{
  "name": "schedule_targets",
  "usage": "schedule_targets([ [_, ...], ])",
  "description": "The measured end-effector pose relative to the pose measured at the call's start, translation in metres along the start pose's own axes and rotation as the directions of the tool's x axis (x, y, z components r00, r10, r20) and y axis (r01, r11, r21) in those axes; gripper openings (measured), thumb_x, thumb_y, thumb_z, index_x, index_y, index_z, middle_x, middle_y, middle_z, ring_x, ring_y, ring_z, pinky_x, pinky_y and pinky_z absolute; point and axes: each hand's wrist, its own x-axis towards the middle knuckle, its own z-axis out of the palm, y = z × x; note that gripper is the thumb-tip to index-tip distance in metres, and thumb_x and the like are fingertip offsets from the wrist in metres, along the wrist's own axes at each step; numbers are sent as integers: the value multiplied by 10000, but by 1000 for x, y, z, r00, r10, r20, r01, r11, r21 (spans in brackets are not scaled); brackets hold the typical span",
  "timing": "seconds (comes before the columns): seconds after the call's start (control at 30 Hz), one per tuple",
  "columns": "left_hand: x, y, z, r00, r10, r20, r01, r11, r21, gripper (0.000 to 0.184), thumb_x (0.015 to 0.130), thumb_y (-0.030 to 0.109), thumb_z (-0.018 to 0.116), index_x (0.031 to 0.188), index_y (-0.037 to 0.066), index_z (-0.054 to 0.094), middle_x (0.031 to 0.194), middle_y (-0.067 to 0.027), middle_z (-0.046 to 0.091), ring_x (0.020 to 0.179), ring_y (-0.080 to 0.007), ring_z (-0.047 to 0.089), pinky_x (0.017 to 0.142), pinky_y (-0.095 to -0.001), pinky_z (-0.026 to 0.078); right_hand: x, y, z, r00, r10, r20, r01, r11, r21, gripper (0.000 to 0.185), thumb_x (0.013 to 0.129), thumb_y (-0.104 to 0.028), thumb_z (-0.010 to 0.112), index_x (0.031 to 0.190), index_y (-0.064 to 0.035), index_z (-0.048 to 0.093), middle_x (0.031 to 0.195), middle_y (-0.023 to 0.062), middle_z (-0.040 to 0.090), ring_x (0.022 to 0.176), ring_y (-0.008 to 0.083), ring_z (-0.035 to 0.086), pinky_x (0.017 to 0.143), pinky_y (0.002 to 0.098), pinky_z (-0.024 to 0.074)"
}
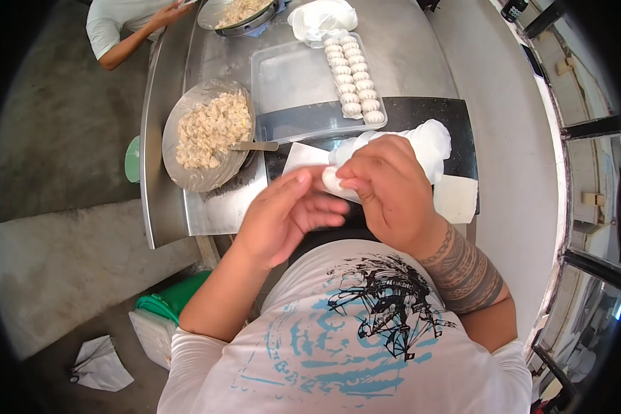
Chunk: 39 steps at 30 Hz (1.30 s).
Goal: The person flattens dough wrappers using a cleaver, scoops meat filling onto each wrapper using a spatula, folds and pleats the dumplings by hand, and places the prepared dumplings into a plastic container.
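My right hand (390,186) pinches a small white dumpling (333,181) between thumb and fingers, over the near edge of the table. To its left, my left hand (289,210) is open, palm up, its fingers spread and slightly blurred, with the index fingertip close to the dumpling. Just beyond my hands lie round white wrappers (431,145), partly hidden by my right hand. A bowl of pale, chunky filling (214,127) stands at the left, with a metal spatula (255,146) resting in it. Behind my hands, a clear tray (283,83) holds two rows of dumplings (352,76) along its right side.
A plastic bag (322,19) lies beyond the tray. Farther back is another bowl of filling (238,12). At the upper left, a co-worker's arm (134,43) reaches to the metal table (164,159). A folded cloth (455,198) is at the right near edge.
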Motion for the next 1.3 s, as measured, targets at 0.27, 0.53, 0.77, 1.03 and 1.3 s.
schedule_targets([
  [0.27, 34, -2, -27, 989, -115, 88, 123, 988, -89, 351, 1049, 57, 551, 1380, -61, 571, 1301, -174, 668, 1166, -269, 698, 1039, -407, 585, -28, 21, -20, 963, 49, 266, -59, 998, 32, 635, 917, -365, 766, 1444, -62, 584, 1478, 187, 535, 1240, 340, 586, 1072, 430, 463],
  [0.53, 59, 7, -30, 988, 143, 55, -152, 865, 478, 400, 997, 21, 653, 1390, -22, 587, 1405, -181, 638, 1285, -242, 637, 1077, -378, 542, -129, 72, -73, 749, 658, -75, -662, 749, -27, 836, 928, -321, 801, 1616, -67, 401, 1591, 195, 468, 1352, 334, 552, 1133, 455, 448],
  [0.77, 153, -25, -57, 819, 555, 149, -324, 231, 917, 383, 888, -1, 787, 1243, -39, 650, 1351, -188, 640, 1183, -271, 698, 1012, -329, 582, -216, 130, -64, 617, 656, -435, -787, 519, -333, 777, 946, -188, 745, 1607, -35, 365, 1468, 201, 547, 1308, 353, 545, 1128, 491, 416],
  [1.03, 192, -45, -61, 887, 445, 125, -78, -124, 989, 275, 910, 132, 797, 1159, 35, 735, 1135, -163, 695, 942, -277, 713, 825, -387, 580, -231, 136, -52, 684, 617, -390, -714, 455, -532, 762, 956, -332, 702, 1593, -63, 381, 1492, 191, 528, 1386, 380, 454, 1172, 551, 273],
  [1.3, 208, -43, -55, 900, 429, -73, 112, -66, 992, 323, 932, 219, 779, 1164, 17, 678, 992, -167, 755, 866, -275, 720, 803, -393, 567, -233, 140, -56, 724, 592, -353, -675, 504, -539, 709, 947, -314, 699, 1551, -55, 432, 1507, 159, 533, 1396, 372, 449, 1178, 546, 273],
])
